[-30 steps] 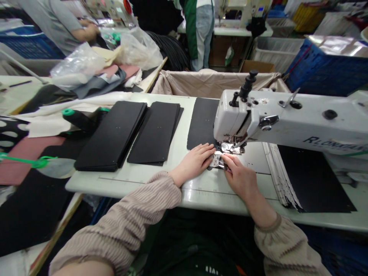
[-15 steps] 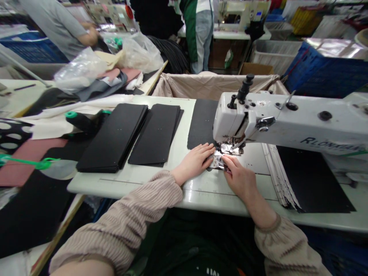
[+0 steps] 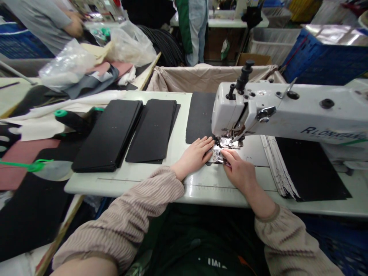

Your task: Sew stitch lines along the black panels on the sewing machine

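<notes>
A white sewing machine (image 3: 258, 109) stands before me, its head over the metal needle plate (image 3: 215, 156). My left hand (image 3: 193, 156) lies flat just left of the presser foot, fingers stretched out. Its fingertips touch the near edge of a black panel (image 3: 199, 115), which runs behind the machine head. Close to the foot on the other side, my right hand (image 3: 240, 169) is closed, thumb and fingers bent in. A small shiny piece shows under its fingertips, too hidden to name.
Two stacks of black panels (image 3: 105, 134) (image 3: 152, 128) lie left on the table. At right is another stack with white edges (image 3: 312, 168). Thread cones (image 3: 71, 119) and scraps sit far left. A cloth-lined bin (image 3: 212, 78) stands behind; a person (image 3: 54, 27) works beyond.
The whole view has shifted slightly, with the table and machine sitting a little higher in the picture. Both hands keep nearly the same place beside the presser foot.
</notes>
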The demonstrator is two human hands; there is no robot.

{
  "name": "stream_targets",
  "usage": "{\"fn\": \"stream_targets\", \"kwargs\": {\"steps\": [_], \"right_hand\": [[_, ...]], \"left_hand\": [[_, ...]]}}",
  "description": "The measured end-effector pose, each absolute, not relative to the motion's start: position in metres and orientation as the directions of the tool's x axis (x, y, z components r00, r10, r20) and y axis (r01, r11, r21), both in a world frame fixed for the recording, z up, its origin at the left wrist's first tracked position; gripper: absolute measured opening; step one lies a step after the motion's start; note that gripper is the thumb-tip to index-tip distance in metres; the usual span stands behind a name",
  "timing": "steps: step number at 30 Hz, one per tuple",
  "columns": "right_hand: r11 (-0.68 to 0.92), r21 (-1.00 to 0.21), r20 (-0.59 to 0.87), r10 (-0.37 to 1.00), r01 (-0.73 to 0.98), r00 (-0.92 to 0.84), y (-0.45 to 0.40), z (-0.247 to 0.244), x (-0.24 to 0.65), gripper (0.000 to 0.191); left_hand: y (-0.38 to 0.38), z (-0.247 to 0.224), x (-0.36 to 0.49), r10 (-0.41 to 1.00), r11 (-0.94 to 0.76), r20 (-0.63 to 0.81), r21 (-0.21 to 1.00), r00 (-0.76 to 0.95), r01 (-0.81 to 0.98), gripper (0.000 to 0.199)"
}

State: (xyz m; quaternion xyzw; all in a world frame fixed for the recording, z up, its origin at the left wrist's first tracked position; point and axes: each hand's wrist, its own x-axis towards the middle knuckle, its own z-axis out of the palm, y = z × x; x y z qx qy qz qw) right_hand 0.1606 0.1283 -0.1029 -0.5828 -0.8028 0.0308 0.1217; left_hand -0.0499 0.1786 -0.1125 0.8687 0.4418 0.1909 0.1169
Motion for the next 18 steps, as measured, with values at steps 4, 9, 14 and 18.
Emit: {"fn": "stream_targets", "kwargs": {"steps": [4, 9, 14, 18], "right_hand": [[0.314, -0.178, 0.154, 0.945, 0.933, -0.288, 0.1282, -0.1036, 0.161, 0.044], [0.311, -0.18, 0.153, 0.946, 0.933, -0.286, 0.129, -0.1055, 0.1608, 0.045], [0.303, -0.187, 0.166, 0.947, 0.934, -0.274, 0.1281, -0.1048, 0.16, 0.042], [0.297, -0.204, 0.167, 0.95, 0.933, -0.266, 0.1266, -0.103, 0.1594, 0.042]], "left_hand": [[0.1765, -0.1111, -0.0492, 0.812, -0.583, 0.23, 0.363, 0.537, 0.726, 0.042], [0.1753, -0.1098, -0.0474, 0.811, -0.586, 0.247, 0.341, 0.531, 0.736, 0.042], [0.1779, -0.1125, -0.0478, 0.801, -0.599, 0.28, 0.343, 0.53, 0.724, 0.041], [0.1821, -0.1136, -0.0483, 0.815, -0.576, 0.312, 0.34, 0.489, 0.743, 0.047]]}}
